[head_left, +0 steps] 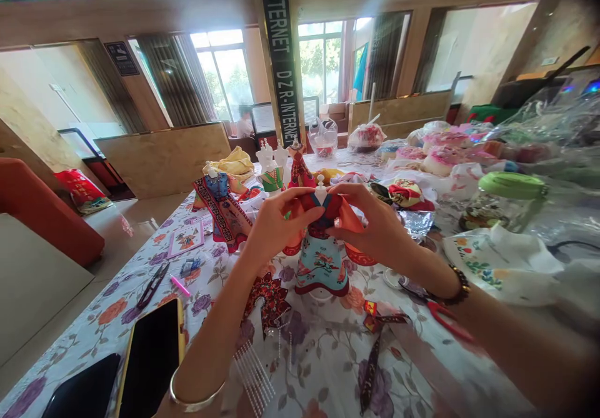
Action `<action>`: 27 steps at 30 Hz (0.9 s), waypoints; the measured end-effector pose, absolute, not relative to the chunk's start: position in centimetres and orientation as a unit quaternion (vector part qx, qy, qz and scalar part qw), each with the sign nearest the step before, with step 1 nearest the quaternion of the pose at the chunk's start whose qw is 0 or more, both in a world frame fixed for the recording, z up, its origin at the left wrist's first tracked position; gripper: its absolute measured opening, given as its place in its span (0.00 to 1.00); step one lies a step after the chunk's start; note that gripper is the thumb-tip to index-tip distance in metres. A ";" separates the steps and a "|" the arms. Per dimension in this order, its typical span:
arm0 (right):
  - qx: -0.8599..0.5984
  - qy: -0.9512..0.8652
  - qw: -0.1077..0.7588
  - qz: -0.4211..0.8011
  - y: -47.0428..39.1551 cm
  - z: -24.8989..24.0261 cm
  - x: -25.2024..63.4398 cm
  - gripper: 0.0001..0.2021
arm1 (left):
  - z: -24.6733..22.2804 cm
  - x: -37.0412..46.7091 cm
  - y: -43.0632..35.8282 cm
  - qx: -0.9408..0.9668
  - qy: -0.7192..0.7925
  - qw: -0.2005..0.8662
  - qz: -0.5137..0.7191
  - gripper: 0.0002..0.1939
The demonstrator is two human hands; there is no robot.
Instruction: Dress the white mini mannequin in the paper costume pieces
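Note:
In the middle of the table a miniature white dress form [320, 193] stands upright. It wears a doll's dress [323, 262] with a red top, blue crossed collar, wide orange sleeves and a light blue embroidered skirt. My left hand [281, 221] pinches the red top at its left shoulder, thumb across the chest. On the other side my right hand [368, 218] grips the top and sleeve between thumb and fingers. A dark red patterned cloth piece [269, 299] lies in front of the dress, beside strips of white beads [254, 377].
Dressed miniature forms stand behind, including a blue-topped one [220, 199]. Left lie thread snips [152, 285], a pink pen [180, 285] and two phones [152, 355]. Right are patterned ribbon [372, 368], red-handled scissors [450, 321], white embroidered cloth [501, 265] and a green-lidded jar [509, 199].

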State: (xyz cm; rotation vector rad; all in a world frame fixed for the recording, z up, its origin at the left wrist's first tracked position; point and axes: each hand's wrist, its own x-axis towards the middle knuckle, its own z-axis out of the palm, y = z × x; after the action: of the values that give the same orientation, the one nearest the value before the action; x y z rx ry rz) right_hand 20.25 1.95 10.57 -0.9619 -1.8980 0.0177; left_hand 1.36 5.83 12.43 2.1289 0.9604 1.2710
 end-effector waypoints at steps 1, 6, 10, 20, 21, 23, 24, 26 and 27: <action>-0.387 -0.780 0.492 0.003 1.9 10.4 20.2 0.25 | 12.5 1.3 5.9 0.778 0.344 0.247 0.463 0.17; -0.393 -0.710 0.581 -0.052 0.9 8.6 19.5 0.14 | 12.6 1.2 6.2 0.789 0.324 0.256 0.456 0.18; -0.422 -0.631 0.643 -0.095 -0.4 7.3 18.5 0.05 | 13.0 1.2 6.2 0.794 0.327 0.254 0.446 0.19; -0.508 -0.606 0.610 -0.052 -0.8 6.8 15.3 0.05 | 14.4 1.2 6.0 0.792 0.351 0.304 0.396 0.24; -0.517 -0.593 0.617 -0.025 -0.9 6.7 15.0 0.06 | 14.5 1.2 5.9 0.793 0.353 0.303 0.394 0.24; -0.528 -0.563 0.635 0.028 -1.1 6.7 14.3 0.07 | 14.6 1.2 5.8 0.794 0.353 0.306 0.390 0.24; -0.529 -0.549 0.645 0.047 -1.1 6.7 14.1 0.07 | 14.7 1.3 5.8 0.795 0.349 0.310 0.388 0.24; -0.528 -0.532 0.659 0.067 -1.0 6.7 13.7 0.06 | 14.8 1.2 5.7 0.798 0.340 0.316 0.385 0.23; -0.527 -0.530 0.661 0.070 -0.9 6.7 13.6 0.06 | 14.8 1.2 5.7 0.798 0.337 0.319 0.384 0.23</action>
State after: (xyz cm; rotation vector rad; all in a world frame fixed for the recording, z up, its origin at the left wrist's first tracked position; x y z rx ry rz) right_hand 13.64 -0.93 6.72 -1.1915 -1.1980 0.1578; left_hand 1.17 5.70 14.85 2.0983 0.8872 1.0099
